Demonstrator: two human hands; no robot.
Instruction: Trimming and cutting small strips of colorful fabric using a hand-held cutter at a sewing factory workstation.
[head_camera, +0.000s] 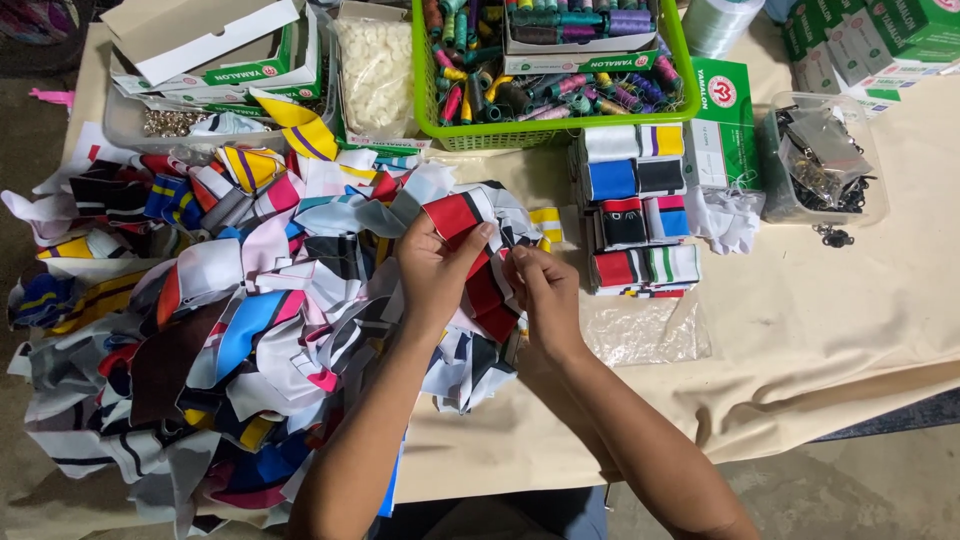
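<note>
Head view: the left hand (432, 268) and right hand (543, 290) both pinch a red, black and white fabric strip (478, 268), held above the tabletop (800, 330) at the edge of a heap of mixed scraps (220, 320). Folded strips (640, 210) stack just right; the green basket (680, 60) apparently holds thread spools.

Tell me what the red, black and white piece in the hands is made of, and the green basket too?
The red, black and white piece, held by the left hand and right hand, looks like thin printed cloth: it bends and folds limply, with a slight sheen. The green basket looks like smooth moulded plastic, judging by its stiff slotted walls and bright, even colour.
</note>
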